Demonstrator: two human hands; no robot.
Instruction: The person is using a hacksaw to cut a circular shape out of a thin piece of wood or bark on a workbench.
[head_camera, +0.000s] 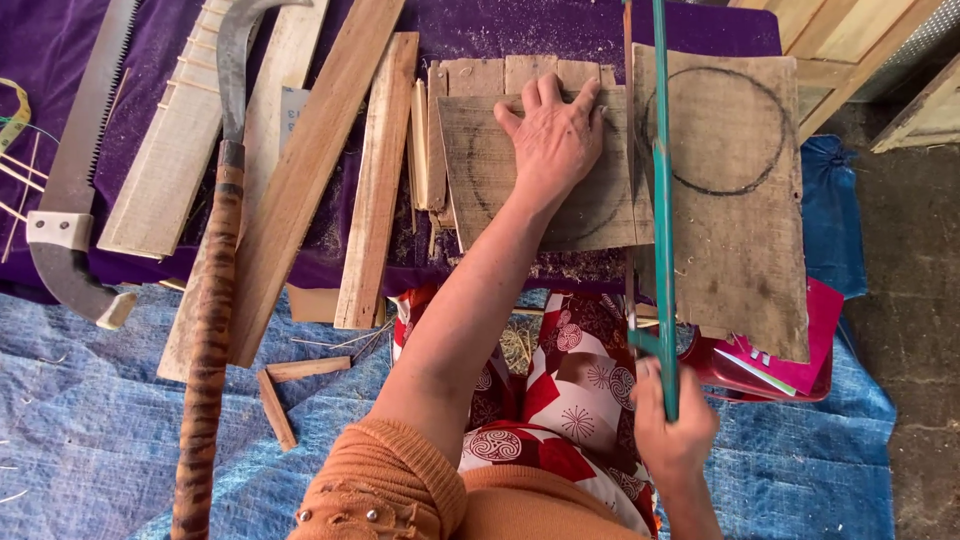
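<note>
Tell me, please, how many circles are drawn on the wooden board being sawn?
2: one circle on the board's right part, beyond the green saw; one fainter circle left of it, largely hidden under the left hand.

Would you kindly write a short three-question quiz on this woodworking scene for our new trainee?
1. True or false: the left hand lies flat on the thin wooden board.
2. What does the right hand grip? A) green-framed saw B) hammer C) brush
3. What shape is drawn on the board?

Key: 1 true; 2 A; 3 circle.
</note>
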